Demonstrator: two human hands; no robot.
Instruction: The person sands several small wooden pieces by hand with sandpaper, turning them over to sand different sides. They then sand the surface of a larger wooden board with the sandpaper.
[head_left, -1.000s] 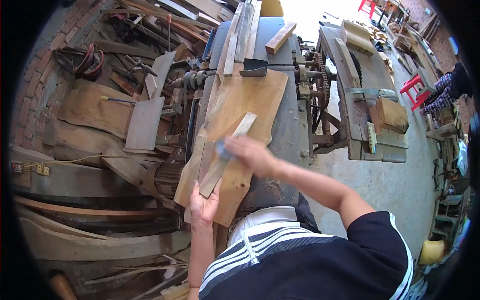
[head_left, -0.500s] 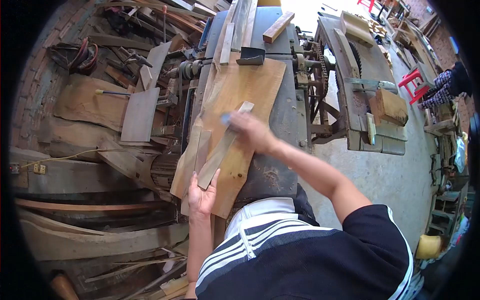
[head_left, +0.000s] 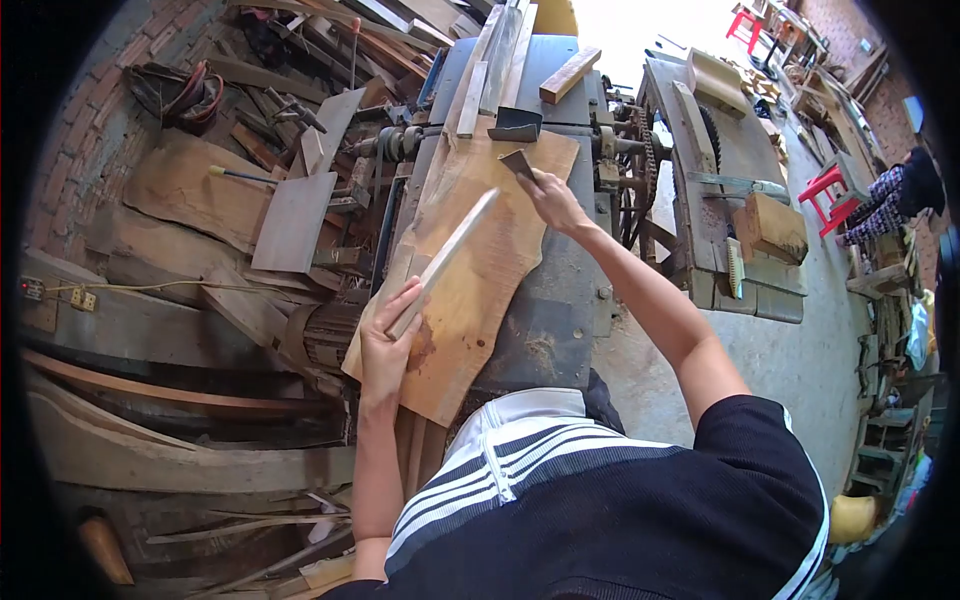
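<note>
My left hand (head_left: 388,338) is closed around the lower end of a narrow wooden strip (head_left: 452,247), which is tilted with its thin edge up. The strip slants toward the upper right, above a wide wooden board (head_left: 490,270) with an uneven edge. Off the strip's far end, my right hand (head_left: 557,203) pinches a small folded brown piece of sandpaper (head_left: 517,163). Just beyond it, a dark curled sheet of sandpaper (head_left: 516,125) lies at the board's far end. The board rests on a grey metal machine bed (head_left: 540,345).
A wood block (head_left: 571,75) and long strips (head_left: 497,60) lie at the machine's far end. To the right stands a saw table (head_left: 715,225) with a handsaw (head_left: 738,185) and a brush (head_left: 735,268). Timber (head_left: 190,190) is piled left. A person (head_left: 905,190) is at far right.
My right hand has moved from the strip to beyond its far end, uncovering the sandpaper. My left hand has gone from supporting the flat strip to gripping it turned on edge.
</note>
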